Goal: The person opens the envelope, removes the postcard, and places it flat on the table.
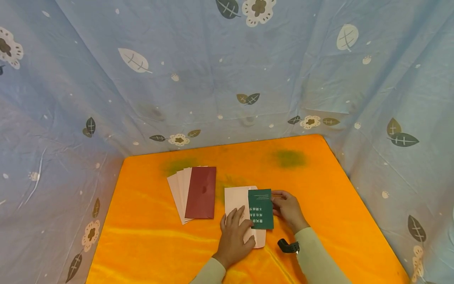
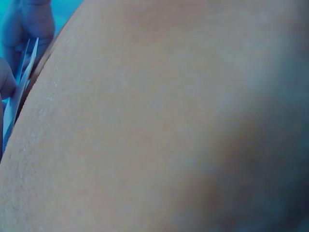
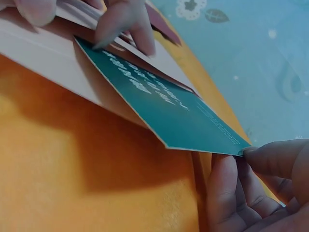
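A pale pink envelope (image 1: 235, 196) lies on the orange cloth with its opening to the right. Partly inside it sits a dark green card (image 1: 261, 203) with white printed characters, its inner end hidden under the envelope's paper. My left hand (image 1: 234, 238) rests spread on the envelope, and one fingertip reaches the card's edge at the opening. With thumb and fingers my right hand (image 1: 289, 211) pinches the card's outer corner, tilted up in the right wrist view. Blurred skin fills most of the left wrist view, with thin paper edges (image 2: 21, 92) at its left.
Left of my hands, a dark red envelope (image 1: 201, 193) lies over several fanned pale pink envelopes (image 1: 176, 197). The orange cloth (image 1: 142, 244) covers the table, and patterned blue curtains (image 1: 198, 79) hang behind and at both sides. A black strap (image 1: 288, 246) is at my right wrist.
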Action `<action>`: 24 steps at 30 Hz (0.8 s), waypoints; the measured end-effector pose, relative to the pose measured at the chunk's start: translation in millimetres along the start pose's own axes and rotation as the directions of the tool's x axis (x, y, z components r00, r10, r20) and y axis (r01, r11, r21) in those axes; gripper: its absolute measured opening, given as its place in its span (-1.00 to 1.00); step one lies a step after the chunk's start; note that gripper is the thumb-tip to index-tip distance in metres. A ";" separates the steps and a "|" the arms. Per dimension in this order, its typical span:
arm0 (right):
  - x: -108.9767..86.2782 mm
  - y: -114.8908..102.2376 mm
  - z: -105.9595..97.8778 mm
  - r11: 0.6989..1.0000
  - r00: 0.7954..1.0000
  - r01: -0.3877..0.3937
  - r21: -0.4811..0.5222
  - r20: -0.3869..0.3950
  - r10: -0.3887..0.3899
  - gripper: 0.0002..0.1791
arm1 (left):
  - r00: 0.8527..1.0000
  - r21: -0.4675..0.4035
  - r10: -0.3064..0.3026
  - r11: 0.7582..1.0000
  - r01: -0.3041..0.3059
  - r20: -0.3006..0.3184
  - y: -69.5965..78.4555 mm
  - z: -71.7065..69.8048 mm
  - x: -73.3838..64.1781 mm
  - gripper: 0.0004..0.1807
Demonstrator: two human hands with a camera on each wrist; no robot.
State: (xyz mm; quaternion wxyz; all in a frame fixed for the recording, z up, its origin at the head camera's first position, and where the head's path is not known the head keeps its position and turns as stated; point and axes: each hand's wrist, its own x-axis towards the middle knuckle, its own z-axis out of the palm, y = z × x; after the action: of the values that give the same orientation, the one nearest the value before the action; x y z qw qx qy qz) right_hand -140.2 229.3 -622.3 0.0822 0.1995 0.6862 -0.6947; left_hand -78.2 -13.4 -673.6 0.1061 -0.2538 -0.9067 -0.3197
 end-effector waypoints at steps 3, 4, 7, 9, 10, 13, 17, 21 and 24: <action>0.5 -0.7 -3.6 1.000 1.000 -0.008 -0.018 -0.004 0.008 -0.63 | 1.000 -0.002 0.001 1.000 -0.001 0.000 0.3 -0.4 -0.1 -0.75; 0.7 -1.2 -4.6 1.000 1.000 -0.009 -0.024 -0.008 0.009 -0.62 | 1.000 -0.001 0.001 1.000 -0.001 0.000 0.5 -0.6 0.0 -0.75; 1.1 -3.4 -7.0 0.999 1.000 -0.013 -0.034 -0.017 0.013 -0.61 | 1.000 0.003 -0.002 1.000 0.002 0.002 0.8 -1.0 0.0 -0.76; 1.5 -4.8 -8.1 0.999 1.000 -0.015 -0.036 -0.021 0.015 -0.61 | 1.000 0.003 -0.004 1.000 0.004 0.005 0.8 -1.2 0.0 -0.76; 1.6 -5.6 -8.6 0.999 1.000 -0.015 -0.040 -0.023 0.014 -0.61 | 1.000 0.002 -0.006 1.000 0.006 0.006 0.9 -1.5 0.0 -0.76; 1.2 -7.6 -9.9 0.999 1.000 -0.014 -0.039 -0.019 0.014 -0.61 | 1.000 0.001 -0.010 1.000 0.010 0.008 1.1 -2.1 0.1 -0.76; 0.1 -10.2 -12.7 0.999 1.000 -0.005 -0.045 -0.009 0.005 -0.58 | 1.000 0.002 -0.012 1.000 0.012 0.011 1.4 -2.8 0.2 -0.76; 0.5 -12.4 -15.7 0.999 1.000 0.014 -0.051 -0.003 -0.014 -0.56 | 1.000 0.000 -0.007 1.000 0.007 0.002 1.1 -1.5 0.3 -0.76; 2.1 -14.3 -17.8 0.999 1.000 0.022 -0.030 -0.006 -0.022 -0.56 | 1.000 -0.002 0.000 1.000 0.000 -0.007 0.8 -0.7 0.3 -0.76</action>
State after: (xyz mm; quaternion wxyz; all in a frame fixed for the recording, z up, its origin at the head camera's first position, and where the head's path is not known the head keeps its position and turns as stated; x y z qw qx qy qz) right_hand -144.8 247.8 -609.6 0.0751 0.1929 0.6989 -0.6846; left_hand -78.1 -13.1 -672.5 0.1089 -0.2526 -0.9061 -0.3214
